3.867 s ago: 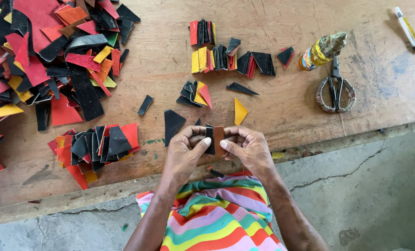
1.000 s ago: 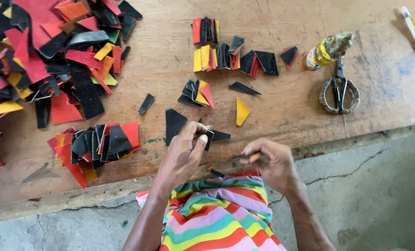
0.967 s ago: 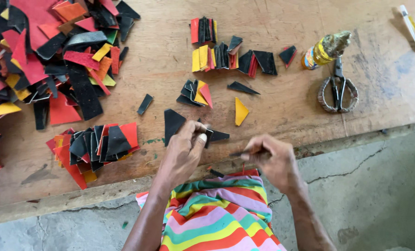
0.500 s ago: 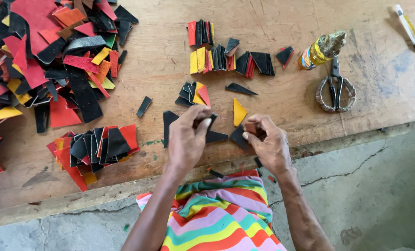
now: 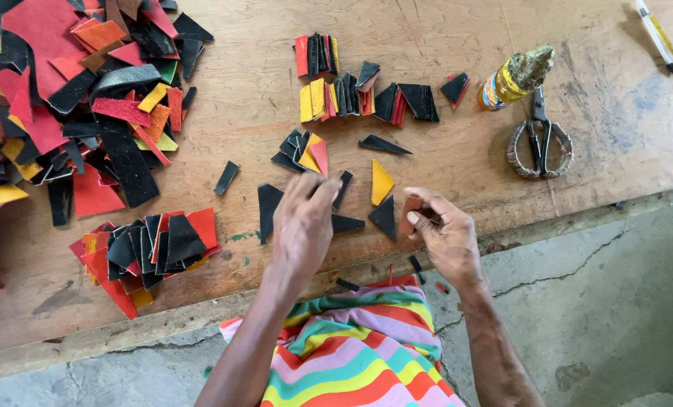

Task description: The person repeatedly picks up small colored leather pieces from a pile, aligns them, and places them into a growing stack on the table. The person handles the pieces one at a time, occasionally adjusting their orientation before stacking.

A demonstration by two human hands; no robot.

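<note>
1. The right hand (image 5: 445, 237) pinches a small reddish-brown piece (image 5: 409, 213) between thumb and fingers, closed on it and holding it upright just above the board's near edge.
2. The left hand (image 5: 304, 222) lies palm down with fingers loosely spread, fingertips on a narrow black strip (image 5: 342, 188); whether it grips anything I cannot tell.
3. Between the hands lie flat black triangles (image 5: 385, 218) and a yellow wedge (image 5: 381, 182), matte and leathery, just beside the held piece.
4. Farther up the worn wooden board (image 5: 457, 143) stands a row of sorted pieces (image 5: 351, 94) in black, red and yellow.
5. Right of it lie wrapped-handle scissors (image 5: 540, 143) and a glue bottle (image 5: 513, 77).
6. Far left, a loose scrap heap (image 5: 65, 105).
</note>
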